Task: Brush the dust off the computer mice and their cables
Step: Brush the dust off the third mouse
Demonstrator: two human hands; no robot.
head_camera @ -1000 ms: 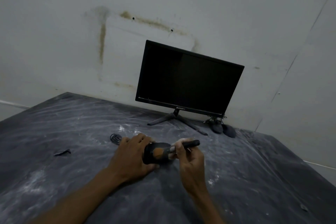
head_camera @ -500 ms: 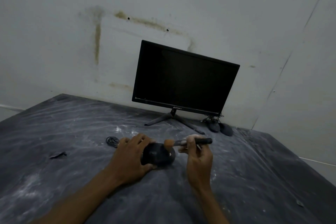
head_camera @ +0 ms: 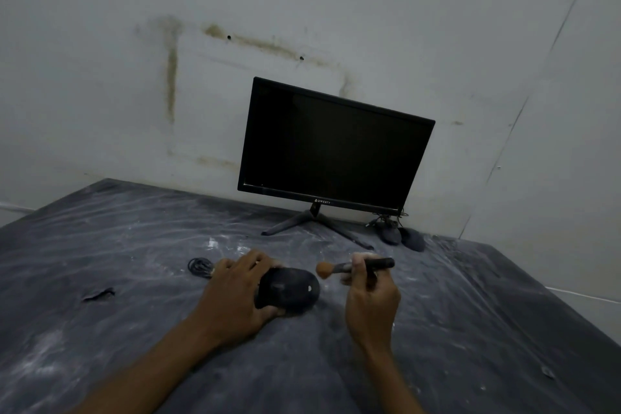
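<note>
My left hand [head_camera: 235, 296] grips a black computer mouse [head_camera: 289, 289] on the dusty table, fingers curled round its far and left side. The mouse's coiled black cable [head_camera: 200, 267] lies just left of that hand. My right hand [head_camera: 371, 299] pinches a small brush [head_camera: 353, 267] with a black handle; its orange-brown bristles hang just above and to the right of the mouse's right end, apart from it. Two more dark mice [head_camera: 401, 237] with tangled cables lie at the back right, beside the monitor's stand.
A black monitor [head_camera: 332, 148] on a splayed stand stands against the stained wall. The dark table [head_camera: 117, 346] is streaked with white dust. A small dark scrap [head_camera: 98, 294] lies at the left, another bit [head_camera: 547, 371] at the right near the table's edge.
The brush has swept from the mouse's top to the right and now is off its right end. My right hand moved right with it. My left hand keeps holding the mouse.
</note>
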